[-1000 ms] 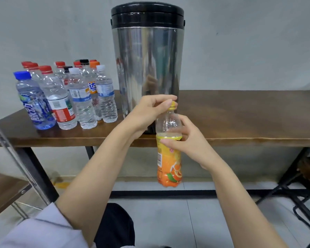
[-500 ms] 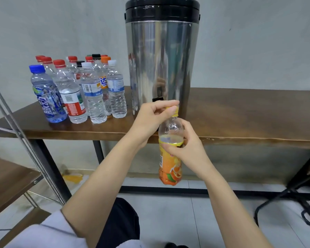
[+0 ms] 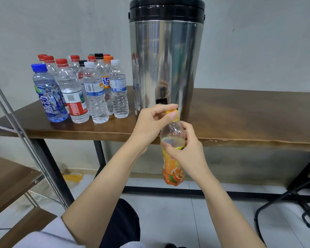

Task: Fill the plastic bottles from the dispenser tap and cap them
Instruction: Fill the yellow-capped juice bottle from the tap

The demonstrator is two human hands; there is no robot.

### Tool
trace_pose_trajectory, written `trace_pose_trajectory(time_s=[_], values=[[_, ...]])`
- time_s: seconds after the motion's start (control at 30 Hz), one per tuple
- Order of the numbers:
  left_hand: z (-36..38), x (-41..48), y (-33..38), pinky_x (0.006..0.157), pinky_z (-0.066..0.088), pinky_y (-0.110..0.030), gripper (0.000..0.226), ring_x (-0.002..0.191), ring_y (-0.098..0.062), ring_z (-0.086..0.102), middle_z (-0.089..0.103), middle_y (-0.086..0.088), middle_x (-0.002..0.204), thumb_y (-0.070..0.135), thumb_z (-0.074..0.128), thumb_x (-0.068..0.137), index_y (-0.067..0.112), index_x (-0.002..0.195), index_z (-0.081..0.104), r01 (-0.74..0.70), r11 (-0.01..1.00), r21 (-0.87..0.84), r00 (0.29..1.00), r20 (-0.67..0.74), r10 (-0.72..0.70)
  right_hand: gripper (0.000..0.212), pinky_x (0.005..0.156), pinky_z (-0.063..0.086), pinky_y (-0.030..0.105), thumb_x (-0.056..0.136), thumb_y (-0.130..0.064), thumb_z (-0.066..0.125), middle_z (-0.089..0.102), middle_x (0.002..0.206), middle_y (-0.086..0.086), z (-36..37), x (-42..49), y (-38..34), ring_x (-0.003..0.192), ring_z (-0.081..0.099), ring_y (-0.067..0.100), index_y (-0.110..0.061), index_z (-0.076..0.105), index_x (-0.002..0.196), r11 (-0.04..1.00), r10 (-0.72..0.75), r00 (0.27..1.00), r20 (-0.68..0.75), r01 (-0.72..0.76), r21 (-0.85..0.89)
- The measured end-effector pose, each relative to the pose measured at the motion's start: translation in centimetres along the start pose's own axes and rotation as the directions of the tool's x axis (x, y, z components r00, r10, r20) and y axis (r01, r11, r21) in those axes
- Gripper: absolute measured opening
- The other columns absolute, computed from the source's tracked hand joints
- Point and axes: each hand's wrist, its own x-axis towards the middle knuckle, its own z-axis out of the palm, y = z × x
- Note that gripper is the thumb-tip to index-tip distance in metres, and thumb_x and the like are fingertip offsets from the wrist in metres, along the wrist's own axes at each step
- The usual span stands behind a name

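Pinching the small yellow screw cap (image 3: 170, 111) between thumb and forefinger, your left hand (image 3: 150, 122) stays on it as before, while your right hand (image 3: 188, 153) wraps the orange-labelled clear plastic bottle (image 3: 172, 169), upright before the brown wooden table (image 3: 249, 119) and the steel drum dispenser (image 3: 166, 59). Filling looks finished, and capping appears under way.

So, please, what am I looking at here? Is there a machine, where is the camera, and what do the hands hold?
No machine: a person works with two bare hands. The picture comes from a camera worn on the head, looking forward and down. On the table stand a steel dispenser and, left of it, a group of capped bottles. The right hand holds an orange bottle in front of the table edge; the left hand pinches its yellow cap.
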Motion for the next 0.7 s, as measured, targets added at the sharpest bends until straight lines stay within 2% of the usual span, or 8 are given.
trace_pose_trajectory(time_s=[0.1, 0.17, 0.3, 0.4, 0.47, 0.53, 0.6, 0.7], values=[[-0.1, 0.1, 0.2, 0.078, 0.053, -0.018, 0.023, 0.081, -0.007, 0.063, 0.071, 0.010, 0.081, 0.004, 0.074, 0.085, 0.017, 0.103, 0.073, -0.002, 0.998, -0.057, 0.997, -0.071, -0.002, 0.063, 0.092, 0.053, 0.044, 0.075, -0.045, 0.077, 0.058, 0.122, -0.024, 0.3, -0.1, -0.4, 0.111, 0.058, 0.006, -0.049, 0.039, 0.125, 0.996, -0.019, 1.000, -0.024, 0.017, -0.087], [-0.3, 0.3, 0.6, 0.077, 0.051, -0.016, 0.022, 0.078, -0.001, 0.064, 0.072, 0.008, 0.083, 0.004, 0.076, 0.083, 0.016, 0.102, 0.074, -0.039, 0.995, -0.091, 0.991, -0.135, 0.026, 0.065, 0.092, 0.052, 0.043, 0.075, -0.046, 0.078, 0.059, 0.122, -0.022, 0.3, -0.2, -0.5, 0.110, 0.058, 0.006, -0.048, 0.038, 0.126, 0.993, -0.029, 0.999, -0.045, 0.024, -0.115], [-2.3, 1.2, 0.4, 0.084, 0.052, -0.020, 0.019, 0.087, -0.001, 0.065, 0.073, 0.005, 0.096, 0.011, 0.077, 0.084, 0.023, 0.099, 0.074, -0.121, 0.990, -0.070, 0.937, -0.338, 0.091, 0.065, 0.090, 0.052, 0.041, 0.072, -0.046, 0.080, 0.061, 0.118, -0.020, 0.2, -0.1, 0.0, 0.105, 0.060, 0.005, -0.050, 0.039, 0.122, 0.993, -0.013, 0.996, -0.090, 0.002, -0.116], [-4.9, 2.3, -2.7, 0.091, 0.054, -0.024, 0.022, 0.091, 0.002, 0.065, 0.071, 0.011, 0.098, 0.015, 0.076, 0.086, 0.021, 0.107, 0.072, 0.005, 0.998, 0.068, 0.902, -0.430, 0.025, 0.067, 0.091, 0.052, 0.043, 0.070, -0.047, 0.081, 0.062, 0.120, -0.019, 0.0, -0.1, 0.9, 0.106, 0.060, 0.008, -0.049, 0.040, 0.123, 0.994, 0.029, 0.992, -0.120, -0.042, -0.105], [-6.2, 2.8, -5.6, 0.099, 0.052, -0.033, 0.026, 0.099, -0.009, 0.065, 0.072, 0.006, 0.103, 0.018, 0.076, 0.086, 0.021, 0.111, 0.071, 0.142, 0.973, 0.182, 0.895, -0.443, -0.048, 0.065, 0.091, 0.052, 0.044, 0.071, -0.048, 0.080, 0.061, 0.121, -0.020, 0.0, 0.0, 1.4, 0.107, 0.060, 0.008, -0.052, 0.039, 0.120, 0.993, 0.056, 0.991, -0.124, -0.069, -0.099], [-7.0, 3.2, -8.3, 0.101, 0.047, -0.029, 0.028, 0.104, -0.013, 0.063, 0.072, 0.000, 0.110, 0.020, 0.075, 0.088, 0.018, 0.115, 0.071, 0.251, 0.920, 0.300, 0.898, -0.427, -0.105, 0.063, 0.091, 0.053, 0.045, 0.070, -0.049, 0.080, 0.060, 0.120, -0.022, 0.0, 0.1, 1.9, 0.107, 0.061, 0.008, -0.061, 0.036, 0.113, 0.992, 0.077, 0.989, -0.128, -0.089, -0.090], [-7.6, 3.4, -10.4, 0.094, 0.042, -0.021, 0.031, 0.105, -0.015, 0.062, 0.071, -0.005, 0.114, 0.019, 0.073, 0.089, 0.013, 0.119, 0.069, 0.310, 0.850, 0.426, 0.906, -0.404, -0.127, 0.062, 0.090, 0.054, 0.046, 0.070, -0.050, 0.080, 0.060, 0.118, -0.022, 0.2, 0.1, 2.4, 0.107, 0.061, 0.009, -0.065, 0.034, 0.109, 0.991, 0.097, 0.987, -0.130, -0.108, -0.081], [-7.9, 3.9, -12.3, 0.095, 0.042, -0.030, 0.033, 0.115, -0.026, 0.058, 0.069, -0.007, 0.119, 0.022, 0.070, 0.092, 0.013, 0.124, 0.067, 0.325, 0.732, 0.600, 0.924, -0.366, -0.110, 0.063, 0.089, 0.054, 0.046, 0.071, -0.050, 0.080, 0.060, 0.119, -0.021, 0.5, 0.1, 3.3, 0.106, 0.062, 0.012, -0.057, 0.036, 0.115, 0.985, 0.134, 0.982, -0.132, -0.146, -0.087]])
